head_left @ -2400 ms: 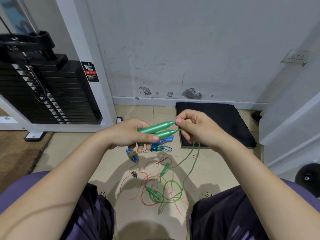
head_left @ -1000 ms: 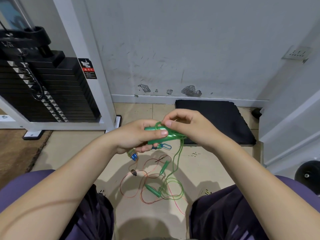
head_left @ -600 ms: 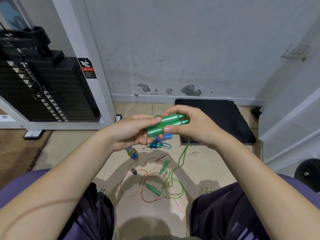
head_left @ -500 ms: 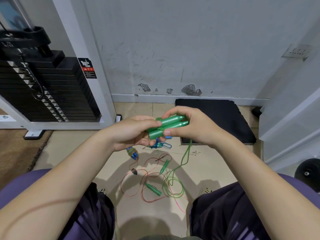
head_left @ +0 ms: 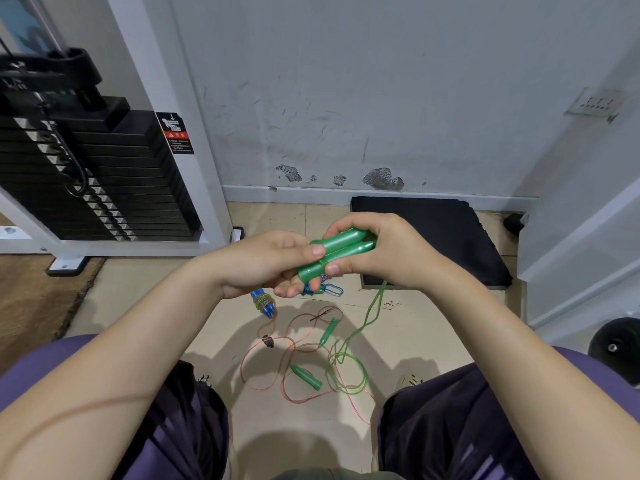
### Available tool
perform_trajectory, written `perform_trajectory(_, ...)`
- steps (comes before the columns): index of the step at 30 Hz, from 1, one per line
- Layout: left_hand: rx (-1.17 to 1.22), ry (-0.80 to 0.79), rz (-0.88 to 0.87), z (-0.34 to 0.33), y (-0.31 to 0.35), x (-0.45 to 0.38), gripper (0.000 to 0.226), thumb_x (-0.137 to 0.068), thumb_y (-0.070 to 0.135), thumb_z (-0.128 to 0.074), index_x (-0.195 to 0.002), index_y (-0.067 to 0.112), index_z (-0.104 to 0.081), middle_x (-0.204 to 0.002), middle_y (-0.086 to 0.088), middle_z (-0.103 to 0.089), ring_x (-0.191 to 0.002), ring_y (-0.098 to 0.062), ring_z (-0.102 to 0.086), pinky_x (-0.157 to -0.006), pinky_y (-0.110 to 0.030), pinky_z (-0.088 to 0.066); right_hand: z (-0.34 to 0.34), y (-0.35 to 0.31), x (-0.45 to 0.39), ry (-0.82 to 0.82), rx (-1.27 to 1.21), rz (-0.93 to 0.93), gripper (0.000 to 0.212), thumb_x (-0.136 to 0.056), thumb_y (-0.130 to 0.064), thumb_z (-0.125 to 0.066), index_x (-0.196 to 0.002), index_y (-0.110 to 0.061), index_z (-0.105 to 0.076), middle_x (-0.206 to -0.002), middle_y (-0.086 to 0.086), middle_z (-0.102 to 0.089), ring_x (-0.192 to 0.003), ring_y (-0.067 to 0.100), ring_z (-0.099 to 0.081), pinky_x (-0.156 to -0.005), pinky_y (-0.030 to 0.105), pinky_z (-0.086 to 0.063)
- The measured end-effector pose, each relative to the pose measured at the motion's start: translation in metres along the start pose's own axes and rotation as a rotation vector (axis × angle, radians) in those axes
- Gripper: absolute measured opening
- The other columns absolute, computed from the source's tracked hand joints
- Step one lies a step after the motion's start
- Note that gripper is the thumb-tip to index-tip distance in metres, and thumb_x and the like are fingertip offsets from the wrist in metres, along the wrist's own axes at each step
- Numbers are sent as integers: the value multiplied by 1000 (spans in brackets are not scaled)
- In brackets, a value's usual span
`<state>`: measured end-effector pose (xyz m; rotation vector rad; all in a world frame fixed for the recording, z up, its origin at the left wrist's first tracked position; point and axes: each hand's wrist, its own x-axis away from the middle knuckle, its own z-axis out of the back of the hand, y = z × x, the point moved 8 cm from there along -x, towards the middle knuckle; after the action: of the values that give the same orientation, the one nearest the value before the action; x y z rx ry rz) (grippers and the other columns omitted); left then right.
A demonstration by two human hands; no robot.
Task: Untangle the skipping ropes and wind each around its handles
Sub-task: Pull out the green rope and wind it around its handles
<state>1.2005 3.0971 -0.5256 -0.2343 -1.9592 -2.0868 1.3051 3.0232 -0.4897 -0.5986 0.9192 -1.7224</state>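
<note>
Handles first: two green handles (head_left: 334,252) lie side by side, held out over the floor (head_left: 138,289) in front of the person's knees. The left hand (head_left: 266,263) grips their near end with its thumb across them, and the right hand (head_left: 377,251) curls round their far end. A couple of seconds ago the right hand was pinching the rope at the handle tips; since then a first turn of green rope (head_left: 367,320) has gone round the pair near the left thumb, and the slack hanging to the floor looks shorter. By my reckoning the winding of this rope has only begun, with most of its length still loose.

Below, that slack runs down into a heap near the middle of the floor, where it loops through an orange rope (head_left: 263,372) and round two more green handles (head_left: 306,375) (this could snag as the winding draws it in). Nearer the wall (head_left: 381,98) lie a wound blue bundle (head_left: 264,303) and another blue rope (head_left: 323,289). A black mat (head_left: 450,237) sits against the wall's foot, a weight stack (head_left: 104,174) at the left.
</note>
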Motion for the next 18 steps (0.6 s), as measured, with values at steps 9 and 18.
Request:
perform_trajectory(9,169,198,-193,18,13,-1,44,-92,19,-58,-130,-3,-49,-81,-13,-63,-48,-10,-48,-47,-18,-36,-14,18,1,-37,-707,-145,46,-76,-19,-76,-116,-12,-56,-75,1,-62,-54,13,-46,-52,26,-36)
perform_trajectory(18,157,463,-245,40,17,5,28,-98,10,-53,-121,-5,-49,-82,-11,-64,-53,-11,-53,-50,-20,-43,-38,19,2,-65,-429,-172,14,-100,-11,-52,-108,-7,-63,-64,4,-58,-44,14,-44,-44,20,-36)
